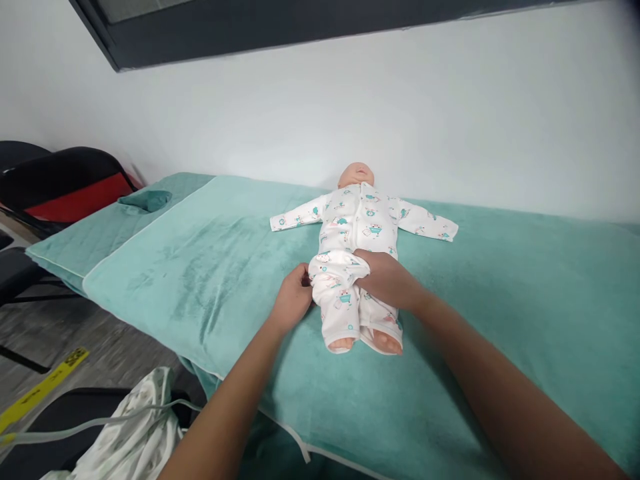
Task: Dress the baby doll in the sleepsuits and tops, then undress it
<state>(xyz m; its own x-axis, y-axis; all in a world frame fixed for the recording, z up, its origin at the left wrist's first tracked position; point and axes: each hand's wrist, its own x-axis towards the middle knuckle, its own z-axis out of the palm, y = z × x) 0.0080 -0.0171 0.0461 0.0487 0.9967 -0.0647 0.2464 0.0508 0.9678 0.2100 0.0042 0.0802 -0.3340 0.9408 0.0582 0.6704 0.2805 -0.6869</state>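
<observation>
A baby doll [356,175] lies on its back in a white printed baby top [370,217] with its sleeves spread out to both sides. White printed baby pants [343,313] cover its legs, and its feet show at the cuffs. At the left side of the waistband my left hand [294,298] is closed on the pants' edge, its fingertips partly hidden. My right hand [386,277] grips the bunched waistband near the middle, with some fingers hidden in the cloth. Fabric is gathered between the two hands.
The doll lies on a padded bed with a teal velvet cover [500,320], its far side against a white wall [300,113]. A face hole [145,200] is at its left end. Black chairs [60,173] stand left. White cloth [135,427] and a pale cable [90,423] lie at lower left.
</observation>
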